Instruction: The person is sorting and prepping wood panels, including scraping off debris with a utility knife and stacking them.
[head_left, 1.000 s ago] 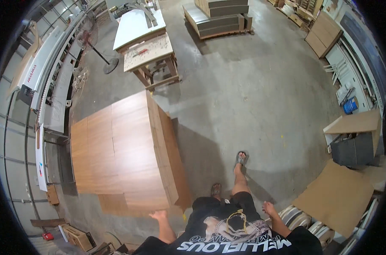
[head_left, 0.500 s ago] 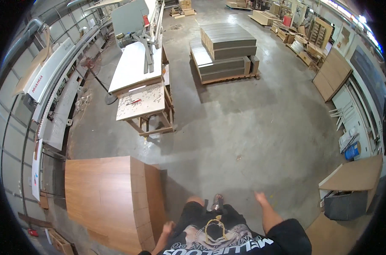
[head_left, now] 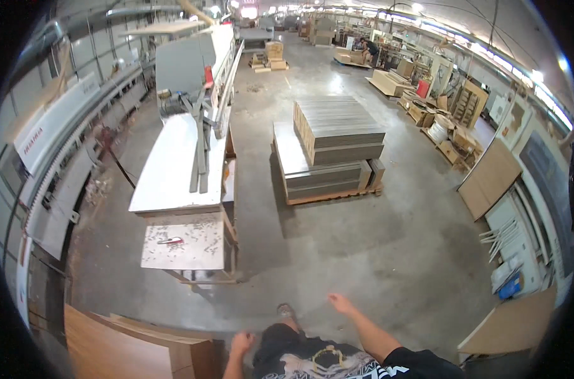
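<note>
My left hand [head_left: 242,343] hangs low beside my thigh with its fingers curled in and nothing seen in it. Nearest to it is a stack of wood-brown panels [head_left: 119,347] at the lower left, and the hand is apart from it. My right hand [head_left: 341,303] swings out over the grey floor, fingers loosely stretched and nothing in them. Ahead on the left stands a small worktable [head_left: 186,237] strewn with small bits, with a red-and-dark hand tool [head_left: 170,240] lying on it. A long white-topped table [head_left: 170,164] adjoins it.
A pallet of grey panels [head_left: 337,136] stands ahead near the middle. Long machinery [head_left: 66,145] lines the left wall. On the right are a leaning brown board [head_left: 489,179], a blue container [head_left: 510,287] and a cardboard sheet [head_left: 511,325]. Another person [head_left: 369,50] is far off.
The view has tilted up and I have stepped forward. The worktable and panel pallet sit lower and larger; the brown stack slides toward the lower edge. My right arm has swung forward and inward.
</note>
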A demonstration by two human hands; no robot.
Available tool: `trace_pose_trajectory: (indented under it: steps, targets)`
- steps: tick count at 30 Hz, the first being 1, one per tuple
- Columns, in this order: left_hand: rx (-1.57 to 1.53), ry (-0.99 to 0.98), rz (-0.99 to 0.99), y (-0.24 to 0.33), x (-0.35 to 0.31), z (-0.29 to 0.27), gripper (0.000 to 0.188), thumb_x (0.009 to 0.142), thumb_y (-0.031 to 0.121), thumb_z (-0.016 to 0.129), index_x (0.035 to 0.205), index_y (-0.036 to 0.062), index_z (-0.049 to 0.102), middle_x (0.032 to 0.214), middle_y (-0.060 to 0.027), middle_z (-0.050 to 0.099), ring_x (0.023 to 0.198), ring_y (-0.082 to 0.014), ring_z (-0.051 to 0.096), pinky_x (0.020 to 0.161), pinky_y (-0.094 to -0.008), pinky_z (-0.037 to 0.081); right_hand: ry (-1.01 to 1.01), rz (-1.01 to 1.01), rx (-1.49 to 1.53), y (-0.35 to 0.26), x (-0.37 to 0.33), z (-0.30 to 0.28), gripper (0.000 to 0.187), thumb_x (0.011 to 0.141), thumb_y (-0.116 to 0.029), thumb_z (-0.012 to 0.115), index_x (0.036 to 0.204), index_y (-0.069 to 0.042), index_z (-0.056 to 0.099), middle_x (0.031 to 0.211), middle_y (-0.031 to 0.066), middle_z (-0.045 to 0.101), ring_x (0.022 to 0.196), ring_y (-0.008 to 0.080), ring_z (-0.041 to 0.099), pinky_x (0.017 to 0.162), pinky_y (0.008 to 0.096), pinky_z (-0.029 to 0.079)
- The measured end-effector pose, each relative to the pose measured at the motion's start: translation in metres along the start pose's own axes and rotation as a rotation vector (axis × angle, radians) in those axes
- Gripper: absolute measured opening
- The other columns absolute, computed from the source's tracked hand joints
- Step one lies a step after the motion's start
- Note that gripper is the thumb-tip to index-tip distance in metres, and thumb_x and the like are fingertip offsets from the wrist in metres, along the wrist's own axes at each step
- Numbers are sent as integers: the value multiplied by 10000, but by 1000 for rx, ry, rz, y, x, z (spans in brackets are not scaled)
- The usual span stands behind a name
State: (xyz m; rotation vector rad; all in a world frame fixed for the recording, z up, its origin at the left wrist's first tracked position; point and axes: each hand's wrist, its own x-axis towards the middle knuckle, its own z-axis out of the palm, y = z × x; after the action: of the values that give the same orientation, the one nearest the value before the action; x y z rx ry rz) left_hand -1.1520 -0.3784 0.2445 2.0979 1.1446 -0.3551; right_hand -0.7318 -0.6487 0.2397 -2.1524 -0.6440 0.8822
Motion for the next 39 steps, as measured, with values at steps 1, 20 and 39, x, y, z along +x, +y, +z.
trace_pose_trajectory:
  steps: [1,20,39]
  targets:
    - [-23,34,58,19,47,-14,405,940,405,662,1158,73,739,1097,-187,749,1069,-406,697,929,-502,548,-26,43,-9,24,0,-13,514,965,-437,712,1290,-40,675,1217,181,731,1095,295,699,965,390,537]
    - [44,912,151,331,588,-405,551,920,261,723,1366,-18,559,1261,-234,627,1207,-431,568,1053,-510,443,88,-169,-110,138,322,-158,200,941,-249,666,868,-84,752,830,123,740,722,265,685,641,377,539]
    - [-115,1187,1,339,973,-719,799,835,342,807,1441,-45,461,1437,-259,524,1362,-430,462,1197,-510,326,-86,-321,-256,-456,928,-243,253,961,-218,708,1126,-27,722,960,116,757,844,208,710,810,358,569]
